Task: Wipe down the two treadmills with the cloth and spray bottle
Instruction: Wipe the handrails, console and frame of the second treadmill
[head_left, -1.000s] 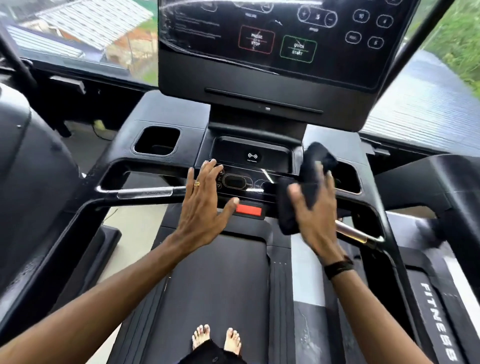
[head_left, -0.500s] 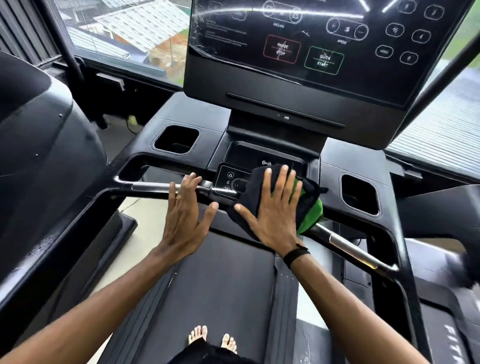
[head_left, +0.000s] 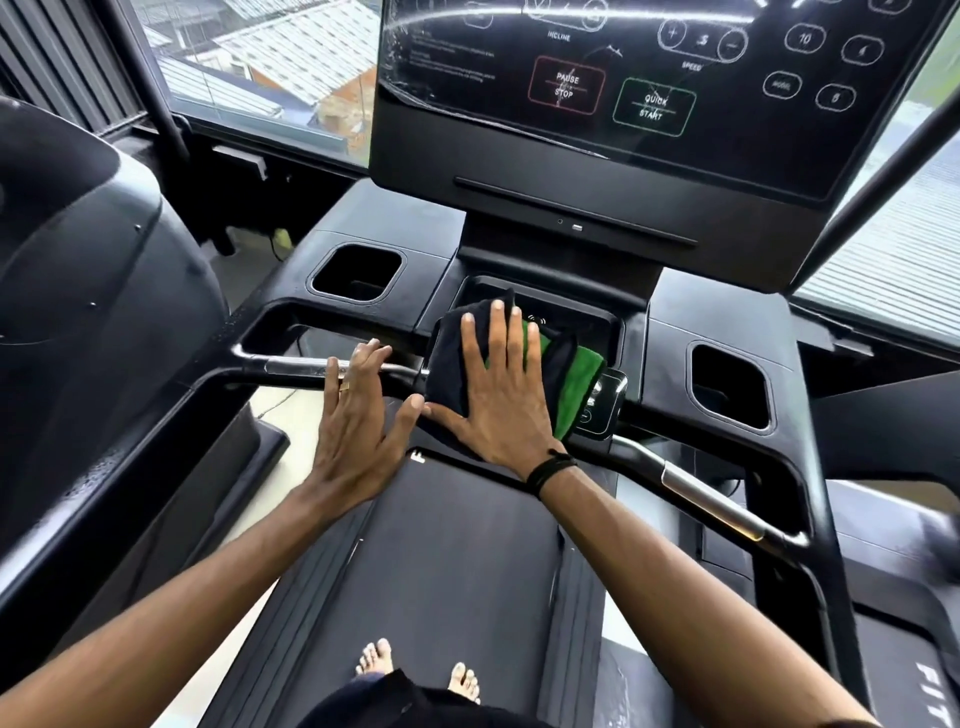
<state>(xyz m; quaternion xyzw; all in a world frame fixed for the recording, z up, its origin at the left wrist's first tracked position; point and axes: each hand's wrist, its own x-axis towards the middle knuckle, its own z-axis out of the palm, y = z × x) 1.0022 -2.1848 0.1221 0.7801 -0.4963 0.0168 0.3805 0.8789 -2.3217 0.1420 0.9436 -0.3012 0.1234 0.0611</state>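
control panel (head_left: 602, 402) mostly lying hidden under cloth (head_left: 571, 384); right hand (head_left: 498, 395) pressing it flat-fingered — left hand (head_left: 358, 415) splayed, fingertips touching handlebar (head_left: 291, 366)

cloth (head_left: 452, 358) hides controls, screen (head_left: 623, 78) top cropped

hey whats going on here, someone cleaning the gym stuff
Yes. A person stands barefoot on a treadmill belt and wipes its console. The right hand presses a black and green cloth flat, fingers straight, over the small control panel and the tray below the big screen. The left hand lies open across the handlebar beside it. No spray bottle is in view.
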